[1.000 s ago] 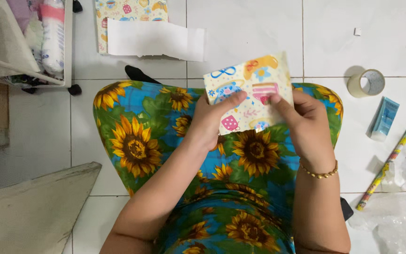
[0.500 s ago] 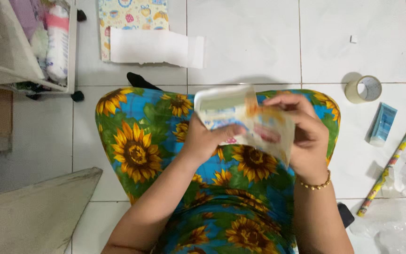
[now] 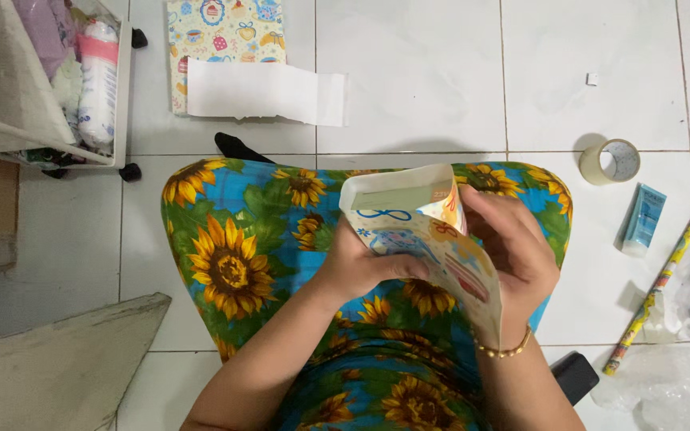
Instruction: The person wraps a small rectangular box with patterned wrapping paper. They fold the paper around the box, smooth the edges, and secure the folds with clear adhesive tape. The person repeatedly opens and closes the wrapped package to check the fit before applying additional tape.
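Brightness: bright, even indoor light across the white floor tiles (image 3: 417, 80).
Shadows: soft and short — a faint one beside the tape roll (image 3: 609, 161), another along the top edge of the sunflower dress (image 3: 233, 255).
Glare: mild sheen on the tiles and on the clear plastic (image 3: 680, 383).
Sharpness: mostly crisp — the wrapped box (image 3: 429, 239) slightly soft.

Bare floor (image 3: 417, 72) lies ahead of the knees. Tape roll (image 3: 609, 161), blue tube (image 3: 643, 220) and wrapping roll (image 3: 664, 278) crowd the right; paper sheets (image 3: 261, 89) and a white rack (image 3: 49, 80) block the left.
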